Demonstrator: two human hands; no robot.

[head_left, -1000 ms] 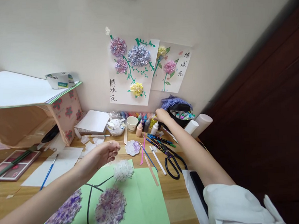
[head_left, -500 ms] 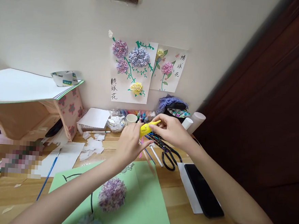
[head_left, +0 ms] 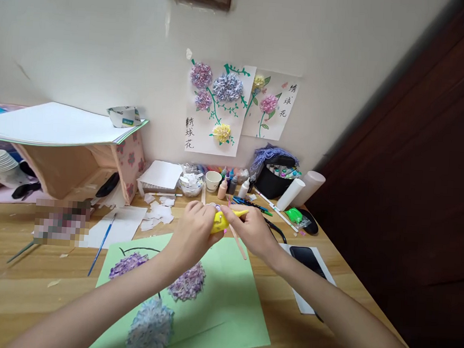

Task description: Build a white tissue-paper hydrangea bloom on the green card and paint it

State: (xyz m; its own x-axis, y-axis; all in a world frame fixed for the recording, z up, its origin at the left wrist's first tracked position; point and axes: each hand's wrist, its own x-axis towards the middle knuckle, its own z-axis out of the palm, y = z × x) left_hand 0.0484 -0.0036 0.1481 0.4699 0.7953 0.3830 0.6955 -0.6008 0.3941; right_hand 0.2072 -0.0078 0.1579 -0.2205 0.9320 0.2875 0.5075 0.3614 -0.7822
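Note:
My left hand (head_left: 197, 222) is closed around a small yellow squeeze bottle (head_left: 219, 223) with a long pointed tip. My right hand (head_left: 254, 229) pinches the same bottle near its tip, thumb along the side. Both hands are above the far edge of a green paper sheet (head_left: 223, 300). On that sheet sit a purple paper flower (head_left: 128, 265), a pinkish-purple one (head_left: 188, 282) partly behind my left forearm, and a pale blue one (head_left: 150, 327) near the front. A drawn black line curves between them.
Torn white paper scraps (head_left: 160, 214), a blue brush (head_left: 102, 245), a paper cup (head_left: 213, 181) and paint bottles (head_left: 233, 184) stand or lie behind. Scissors are mostly hidden by my right hand. A phone (head_left: 309, 259) rests on white paper at right. Flower pictures (head_left: 220, 109) hang on the wall.
Both hands have come lower and nearer with the yellow bottle, still gripping it. The view has shifted, so more of the paper flowers and the table's right side shows.

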